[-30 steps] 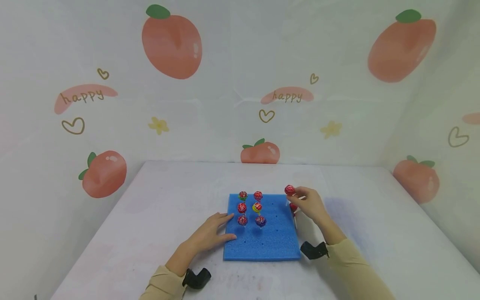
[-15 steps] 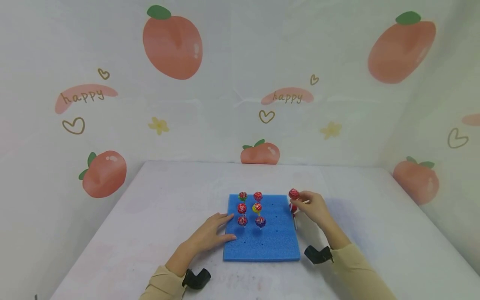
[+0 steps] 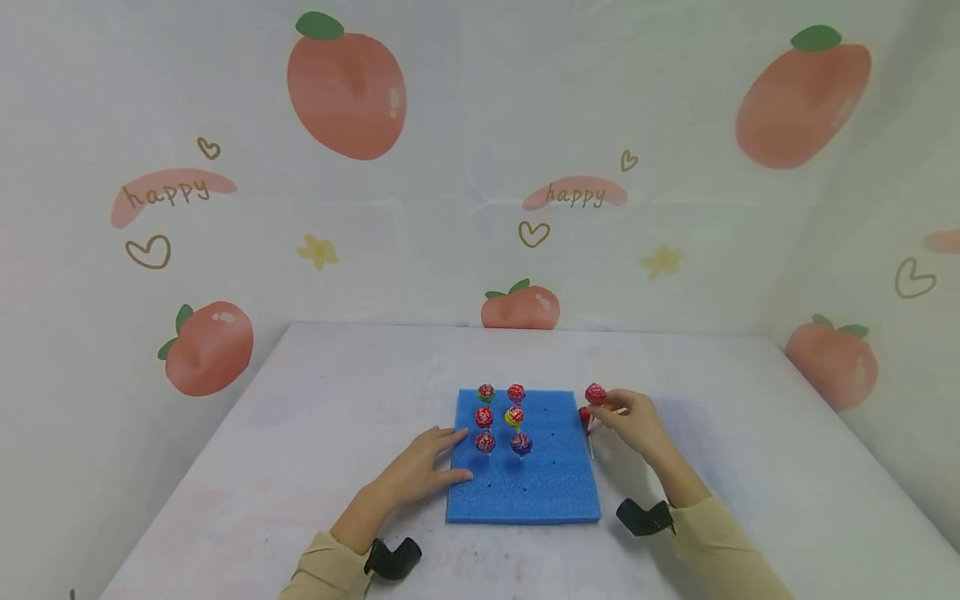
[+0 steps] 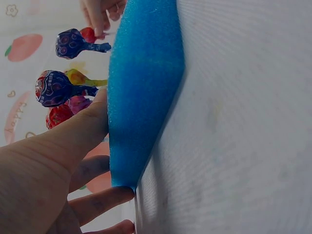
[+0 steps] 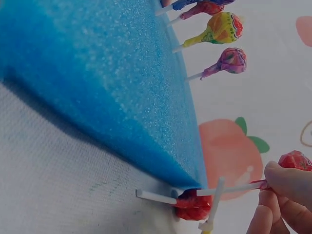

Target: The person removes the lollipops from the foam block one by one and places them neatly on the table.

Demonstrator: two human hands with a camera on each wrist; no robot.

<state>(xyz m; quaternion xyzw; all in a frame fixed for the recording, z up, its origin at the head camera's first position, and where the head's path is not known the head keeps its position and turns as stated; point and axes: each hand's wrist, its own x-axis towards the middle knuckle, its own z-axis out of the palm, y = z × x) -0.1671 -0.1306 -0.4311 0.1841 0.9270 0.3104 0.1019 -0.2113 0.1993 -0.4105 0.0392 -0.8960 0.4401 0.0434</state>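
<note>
A blue foam board [image 3: 540, 500] lies flat on the table, with several wrapped lollipops standing in its left half, among them a purple-blue one [image 3: 521, 443] and a yellow one [image 5: 225, 28]. My left hand [image 3: 416, 468] rests on the board's left edge, thumb and fingers spread and fairly straight. Beyond the right edge my right hand [image 3: 633, 419] pinches a red lollipop [image 3: 596, 393] just under its head, the white stick pointing left. Below it another red lollipop [image 5: 194, 204] lies beside the board. Crossing them is a white stick [image 5: 217, 200] with a yellow end; whether it is held cannot be told.
Small holes [image 3: 553, 433] show in the board's right half and front. The white table [image 3: 360, 367] extends around the board, with a fruit-patterned cloth [image 3: 450, 250] behind. A black wrist camera [image 3: 645, 517] sits on the right wrist, another [image 3: 393, 558] on the left.
My right hand has shifted right and slightly toward me, carrying the red lollipop away from the board's far right corner. My left hand stays in place.
</note>
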